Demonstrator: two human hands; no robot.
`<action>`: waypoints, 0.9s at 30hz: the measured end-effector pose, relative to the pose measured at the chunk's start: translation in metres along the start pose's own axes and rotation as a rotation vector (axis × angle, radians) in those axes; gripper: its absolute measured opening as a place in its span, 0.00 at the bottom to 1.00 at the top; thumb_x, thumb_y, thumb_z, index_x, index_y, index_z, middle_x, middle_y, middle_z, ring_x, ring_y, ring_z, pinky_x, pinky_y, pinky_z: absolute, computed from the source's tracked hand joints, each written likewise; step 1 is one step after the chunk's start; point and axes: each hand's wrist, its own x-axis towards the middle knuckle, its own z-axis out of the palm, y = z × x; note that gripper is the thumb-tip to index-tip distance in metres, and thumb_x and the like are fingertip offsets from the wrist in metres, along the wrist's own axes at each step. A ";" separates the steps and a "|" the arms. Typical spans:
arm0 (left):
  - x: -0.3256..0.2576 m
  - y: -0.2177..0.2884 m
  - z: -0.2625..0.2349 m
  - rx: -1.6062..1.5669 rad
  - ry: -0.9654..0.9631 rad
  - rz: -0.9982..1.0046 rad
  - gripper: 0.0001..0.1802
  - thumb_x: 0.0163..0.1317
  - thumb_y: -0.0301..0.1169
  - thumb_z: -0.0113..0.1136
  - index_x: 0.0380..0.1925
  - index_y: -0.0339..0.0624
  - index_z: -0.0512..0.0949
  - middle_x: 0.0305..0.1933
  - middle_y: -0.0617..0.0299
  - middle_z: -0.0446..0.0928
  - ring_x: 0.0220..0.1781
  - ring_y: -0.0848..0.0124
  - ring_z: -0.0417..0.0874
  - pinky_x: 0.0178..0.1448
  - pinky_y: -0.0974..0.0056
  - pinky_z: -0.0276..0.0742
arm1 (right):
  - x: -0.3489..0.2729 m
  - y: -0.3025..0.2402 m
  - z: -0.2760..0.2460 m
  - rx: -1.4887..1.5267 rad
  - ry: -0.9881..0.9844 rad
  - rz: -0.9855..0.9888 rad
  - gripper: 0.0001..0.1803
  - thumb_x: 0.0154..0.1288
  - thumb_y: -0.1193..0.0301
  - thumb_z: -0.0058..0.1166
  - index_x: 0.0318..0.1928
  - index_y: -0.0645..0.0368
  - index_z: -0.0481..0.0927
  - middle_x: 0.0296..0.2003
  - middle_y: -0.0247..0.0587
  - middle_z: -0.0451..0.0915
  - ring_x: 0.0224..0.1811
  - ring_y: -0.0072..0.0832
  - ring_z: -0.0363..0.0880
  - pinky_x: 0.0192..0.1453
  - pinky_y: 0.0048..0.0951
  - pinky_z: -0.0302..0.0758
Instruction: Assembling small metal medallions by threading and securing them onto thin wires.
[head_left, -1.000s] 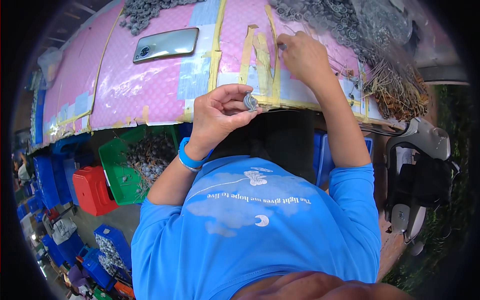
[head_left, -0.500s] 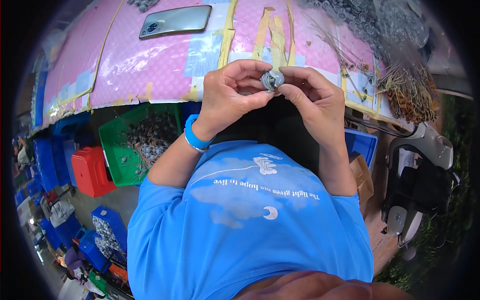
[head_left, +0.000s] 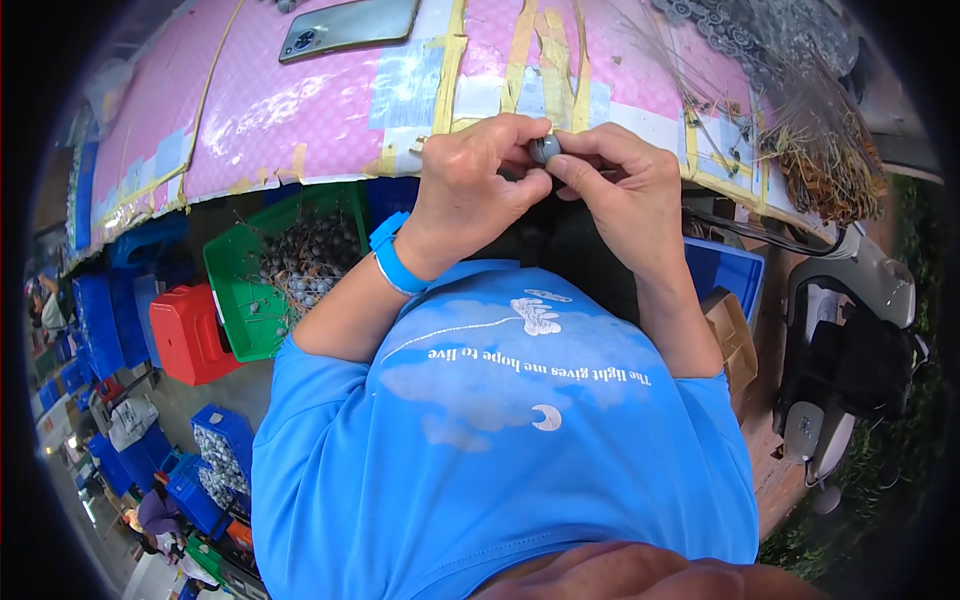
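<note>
Near the table's front edge, a small, dark grey, rounded piece [head_left: 546, 148] sits between my two hands. My right hand [head_left: 630, 190] pinches it from the right with thumb and forefinger. From the left, the fingers of my left hand [head_left: 460, 190] close on it too, with the forefinger at its top; part of the piece is hidden by them. A blue band circles my left wrist. To the right on the table lie a bundle of thin wire stems [head_left: 825, 185] and a heap of grey round discs [head_left: 735, 35].
The table [head_left: 270, 110] has a pink, taped cover and bears a phone [head_left: 350, 28]. Below left stand a green crate [head_left: 235, 290] of grey balls on stems and a red bin [head_left: 190, 335]. A blue bin [head_left: 735, 270], an open carton [head_left: 732, 340] and a scooter [head_left: 850, 290] are at right.
The piece has turned, now showing a dark, smooth side instead of its pale, layered one. My left fingers have drawn in closer around it. The view has shifted slightly.
</note>
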 end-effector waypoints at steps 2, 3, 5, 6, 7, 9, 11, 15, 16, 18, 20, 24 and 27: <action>0.002 -0.002 0.001 0.033 0.031 0.009 0.21 0.46 0.19 0.71 0.44 0.36 0.82 0.31 0.58 0.86 0.36 0.71 0.89 0.41 0.71 0.85 | 0.003 0.003 -0.001 -0.167 0.019 -0.168 0.08 0.61 0.79 0.62 0.41 0.66 0.86 0.33 0.38 0.84 0.29 0.21 0.81 0.36 0.22 0.78; 0.003 -0.003 0.001 0.031 0.028 0.009 0.21 0.46 0.19 0.71 0.44 0.36 0.82 0.31 0.58 0.86 0.36 0.71 0.89 0.41 0.71 0.85 | 0.004 0.005 -0.003 -0.167 0.021 -0.166 0.08 0.61 0.79 0.62 0.41 0.66 0.86 0.33 0.38 0.84 0.29 0.21 0.81 0.36 0.22 0.78; 0.006 -0.004 0.000 -0.055 -0.040 -0.022 0.23 0.47 0.18 0.70 0.47 0.38 0.82 0.31 0.58 0.86 0.36 0.73 0.89 0.41 0.70 0.85 | 0.007 0.010 -0.011 0.091 -0.060 0.007 0.07 0.62 0.78 0.61 0.41 0.65 0.86 0.36 0.39 0.85 0.32 0.19 0.81 0.37 0.21 0.77; 0.008 -0.002 -0.002 -0.054 -0.040 -0.023 0.23 0.47 0.18 0.70 0.47 0.38 0.82 0.31 0.58 0.86 0.36 0.73 0.89 0.41 0.70 0.85 | 0.010 0.013 -0.021 0.153 -0.103 0.044 0.08 0.64 0.77 0.62 0.43 0.65 0.86 0.39 0.40 0.86 0.35 0.20 0.82 0.41 0.21 0.78; 0.011 0.002 -0.003 -0.133 -0.080 -0.072 0.24 0.48 0.18 0.69 0.49 0.39 0.82 0.36 0.56 0.86 0.38 0.72 0.89 0.43 0.69 0.85 | 0.010 0.012 -0.024 0.152 -0.104 0.045 0.08 0.64 0.77 0.62 0.43 0.65 0.86 0.39 0.40 0.86 0.35 0.20 0.82 0.41 0.21 0.78; 0.013 0.002 -0.002 -0.212 -0.119 -0.124 0.25 0.49 0.17 0.69 0.51 0.40 0.82 0.41 0.54 0.86 0.40 0.71 0.89 0.45 0.69 0.85 | 0.010 0.011 -0.030 0.340 -0.107 -0.057 0.12 0.66 0.74 0.61 0.48 0.66 0.84 0.40 0.40 0.85 0.39 0.23 0.83 0.48 0.23 0.79; 0.013 -0.004 0.003 -0.424 -0.161 -0.168 0.25 0.52 0.16 0.69 0.53 0.39 0.81 0.54 0.51 0.82 0.46 0.68 0.87 0.50 0.67 0.85 | 0.013 0.022 -0.034 0.365 -0.160 -0.080 0.15 0.68 0.72 0.59 0.51 0.68 0.82 0.43 0.42 0.85 0.45 0.26 0.82 0.52 0.26 0.79; 0.012 -0.001 0.010 -0.528 -0.153 -0.212 0.24 0.54 0.15 0.68 0.53 0.36 0.80 0.60 0.51 0.77 0.49 0.65 0.86 0.52 0.66 0.85 | 0.017 0.037 -0.029 0.597 -0.267 -0.051 0.18 0.70 0.71 0.56 0.56 0.68 0.78 0.46 0.43 0.83 0.47 0.26 0.82 0.51 0.27 0.79; 0.013 0.001 0.011 -0.525 -0.146 -0.214 0.25 0.54 0.15 0.68 0.54 0.34 0.79 0.59 0.50 0.78 0.49 0.66 0.86 0.52 0.66 0.85 | 0.017 0.039 -0.027 0.713 -0.286 -0.032 0.18 0.70 0.72 0.57 0.57 0.68 0.77 0.45 0.43 0.83 0.47 0.25 0.82 0.50 0.26 0.80; 0.013 0.005 0.014 -0.520 -0.139 -0.221 0.25 0.54 0.15 0.67 0.55 0.33 0.78 0.58 0.50 0.78 0.49 0.66 0.86 0.52 0.66 0.85 | 0.019 0.037 -0.023 0.774 -0.293 -0.019 0.19 0.70 0.71 0.57 0.57 0.68 0.77 0.45 0.44 0.83 0.46 0.26 0.82 0.50 0.25 0.80; 0.011 0.008 0.015 -0.526 -0.112 -0.212 0.27 0.54 0.15 0.68 0.57 0.32 0.76 0.56 0.52 0.80 0.48 0.67 0.87 0.53 0.66 0.85 | 0.019 0.036 -0.020 0.839 -0.301 -0.007 0.19 0.70 0.71 0.57 0.58 0.68 0.76 0.44 0.44 0.83 0.46 0.26 0.82 0.49 0.25 0.80; 0.013 0.010 0.018 -0.492 -0.075 -0.177 0.27 0.53 0.15 0.68 0.55 0.32 0.76 0.54 0.54 0.80 0.47 0.68 0.87 0.52 0.66 0.85 | 0.018 0.038 -0.010 0.886 -0.201 0.029 0.19 0.71 0.70 0.55 0.56 0.70 0.75 0.48 0.44 0.80 0.49 0.28 0.81 0.54 0.29 0.79; 0.015 0.006 0.020 -0.371 0.010 -0.131 0.24 0.53 0.15 0.69 0.52 0.32 0.77 0.52 0.56 0.79 0.46 0.70 0.87 0.51 0.67 0.85 | 0.016 0.039 -0.002 0.902 -0.107 0.007 0.17 0.70 0.73 0.56 0.55 0.69 0.75 0.49 0.44 0.80 0.50 0.28 0.80 0.56 0.30 0.79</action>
